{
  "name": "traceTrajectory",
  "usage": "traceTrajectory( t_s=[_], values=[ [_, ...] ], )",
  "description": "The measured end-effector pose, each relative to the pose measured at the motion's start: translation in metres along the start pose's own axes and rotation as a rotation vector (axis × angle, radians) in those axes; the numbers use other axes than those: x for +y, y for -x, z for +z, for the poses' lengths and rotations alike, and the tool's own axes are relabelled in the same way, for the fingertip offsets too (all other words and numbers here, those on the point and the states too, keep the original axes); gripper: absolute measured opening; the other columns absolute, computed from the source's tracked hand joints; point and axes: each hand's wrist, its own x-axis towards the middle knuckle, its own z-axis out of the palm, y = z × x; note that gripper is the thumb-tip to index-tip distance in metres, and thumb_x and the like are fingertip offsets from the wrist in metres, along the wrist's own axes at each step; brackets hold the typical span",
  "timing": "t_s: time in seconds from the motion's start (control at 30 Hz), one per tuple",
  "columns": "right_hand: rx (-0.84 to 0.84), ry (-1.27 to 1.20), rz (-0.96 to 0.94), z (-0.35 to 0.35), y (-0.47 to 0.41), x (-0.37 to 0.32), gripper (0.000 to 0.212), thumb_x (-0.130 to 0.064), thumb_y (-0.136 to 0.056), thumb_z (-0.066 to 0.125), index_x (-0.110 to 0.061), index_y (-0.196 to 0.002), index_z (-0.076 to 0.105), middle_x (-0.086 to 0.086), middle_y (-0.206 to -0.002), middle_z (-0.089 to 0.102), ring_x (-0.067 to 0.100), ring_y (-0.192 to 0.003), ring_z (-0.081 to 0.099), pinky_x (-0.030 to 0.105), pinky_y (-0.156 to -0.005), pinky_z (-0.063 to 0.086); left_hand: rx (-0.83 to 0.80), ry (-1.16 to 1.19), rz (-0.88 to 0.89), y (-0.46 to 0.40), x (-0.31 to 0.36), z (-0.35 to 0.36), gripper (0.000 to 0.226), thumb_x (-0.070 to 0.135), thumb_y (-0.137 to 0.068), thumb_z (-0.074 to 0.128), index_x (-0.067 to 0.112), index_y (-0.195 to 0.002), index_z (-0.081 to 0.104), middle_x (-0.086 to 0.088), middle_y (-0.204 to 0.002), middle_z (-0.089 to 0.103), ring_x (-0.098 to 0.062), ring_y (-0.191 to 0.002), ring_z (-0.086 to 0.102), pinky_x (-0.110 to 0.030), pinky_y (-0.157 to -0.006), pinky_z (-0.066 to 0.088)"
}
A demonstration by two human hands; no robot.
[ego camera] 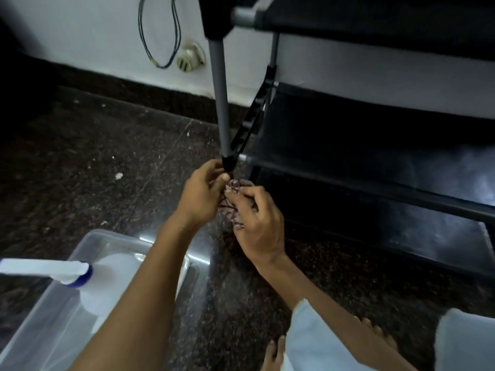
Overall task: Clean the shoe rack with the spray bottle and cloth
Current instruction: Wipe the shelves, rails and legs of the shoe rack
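Note:
The shoe rack (375, 162) has black shelves and grey metal posts, and fills the right half of the head view. Its front left post (221, 103) ends in a black foot joint near the floor. My left hand (201, 194) pinches at that joint and touches the cloth. My right hand (257, 220) is shut on the crumpled dark patterned cloth (235, 199), held just below the joint. The white spray bottle (107, 279) with a blue collar stands in a plastic bin at the lower left, away from both hands.
A clear plastic bin (40, 330) sits on the dark speckled floor at the lower left. A white wall with a socket (188, 58) and hanging wires (160, 30) lies behind. My bare foot (276, 354) and light clothing are at the bottom right.

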Motion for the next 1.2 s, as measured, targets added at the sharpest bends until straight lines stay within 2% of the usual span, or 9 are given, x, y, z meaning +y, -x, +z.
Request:
traceTrajectory(
  t_s=[0.17, 0.27, 0.43, 0.57, 0.67, 0.8, 0.93, 1.07, 1.2],
  values=[
    [0.103, -0.002, -0.192, -0.037, -0.055, -0.010, 0.020, -0.004, -0.075, 0.076, -0.007, -0.095, 0.075, 0.012, -0.086, 0.069, 0.028, -0.072, 0.066, 0.033, -0.057, 0.056, 0.120, 0.014, 0.133, 0.008, 0.058, -0.022, 0.025, 0.004, -0.097, 0.044, 0.003, -0.120, 0.054, -0.007, -0.108, 0.062, -0.017, -0.101, 0.059, -0.028, -0.084, 0.047],
    [0.158, 0.009, -0.296, -0.067, -0.101, -0.021, 0.014, -0.007, -0.082, 0.066, -0.007, -0.093, 0.075, 0.012, -0.086, 0.069, 0.028, -0.071, 0.066, 0.032, -0.057, 0.056, 0.181, 0.005, 0.204, 0.013, 0.106, -0.041, 0.026, 0.004, -0.097, 0.043, 0.003, -0.120, 0.055, -0.006, -0.107, 0.061, -0.016, -0.098, 0.059, -0.025, -0.082, 0.047],
    [0.301, 0.006, -0.423, -0.122, -0.158, -0.048, 0.018, -0.010, -0.091, 0.058, -0.010, -0.092, 0.075, 0.009, -0.089, 0.068, 0.028, -0.072, 0.066, 0.035, -0.055, 0.055, 0.239, -0.053, 0.260, 0.032, 0.185, -0.070, 0.024, 0.009, -0.097, 0.044, -0.001, -0.115, 0.056, -0.014, -0.103, 0.064, -0.025, -0.096, 0.061, -0.036, -0.083, 0.049],
    [0.371, 0.033, -0.523, -0.174, -0.194, -0.062, 0.014, -0.013, -0.090, 0.061, -0.012, -0.098, 0.072, 0.002, -0.101, 0.049, 0.027, -0.071, 0.066, 0.035, -0.056, 0.056, 0.280, -0.111, 0.328, 0.056, 0.245, -0.078, 0.030, 0.014, -0.099, 0.040, 0.002, -0.124, 0.052, -0.012, -0.111, 0.061, -0.018, -0.097, 0.057, -0.018, -0.075, 0.041],
    [0.424, 0.081, -0.591, -0.225, -0.219, -0.069, 0.019, -0.014, -0.088, 0.064, -0.016, -0.106, 0.057, 0.002, -0.102, 0.046, 0.025, -0.069, 0.065, 0.033, -0.055, 0.055, 0.302, -0.118, 0.383, 0.073, 0.294, -0.076, 0.030, 0.016, -0.100, 0.038, 0.004, -0.125, 0.052, -0.009, -0.111, 0.060, -0.015, -0.095, 0.055, -0.011, -0.067, 0.039],
    [0.489, 0.197, -0.638, -0.311, -0.240, -0.065, 0.010, -0.015, -0.093, 0.057, -0.017, -0.102, 0.059, 0.003, -0.098, 0.056, 0.023, -0.069, 0.063, 0.034, -0.055, 0.053, 0.248, -0.073, 0.496, 0.098, 0.367, -0.057, 0.026, 0.014, -0.100, 0.038, 0.004, -0.118, 0.054, -0.014, -0.109, 0.063, -0.025, -0.100, 0.059, -0.034, -0.087, 0.049],
    [0.524, 0.328, -0.579, -0.397, -0.237, -0.046, 0.010, -0.012, -0.085, 0.066, -0.012, -0.091, 0.074, 0.010, -0.084, 0.069, 0.025, -0.068, 0.065, 0.034, -0.055, 0.055, 0.125, -0.034, 0.581, 0.125, 0.433, -0.018, 0.025, 0.014, -0.099, 0.041, 0.005, -0.118, 0.054, -0.016, -0.111, 0.064, -0.027, -0.103, 0.061, -0.041, -0.093, 0.049],
    [0.605, 0.435, -0.475, -0.468, -0.219, -0.019, 0.016, -0.015, -0.085, 0.060, -0.011, -0.088, 0.075, 0.010, -0.084, 0.069, 0.026, -0.070, 0.066, 0.032, -0.058, 0.055, -0.003, -0.042, 0.700, 0.147, 0.483, 0.035, 0.023, 0.018, -0.098, 0.044, 0.009, -0.116, 0.055, -0.010, -0.109, 0.065, -0.021, -0.098, 0.062, -0.035, -0.089, 0.051],
    [0.666, 0.493, -0.349, -0.514, -0.189, 0.020, 0.028, -0.012, -0.080, 0.061, -0.019, -0.107, 0.059, 0.002, -0.105, 0.056, 0.024, -0.080, 0.067, 0.032, -0.067, 0.057, -0.174, -0.047, 0.757, 0.163, 0.513, 0.094, 0.026, 0.021, -0.098, 0.044, 0.012, -0.122, 0.052, -0.005, -0.112, 0.062, -0.017, -0.101, 0.060, -0.026, -0.086, 0.050]
  ],
)
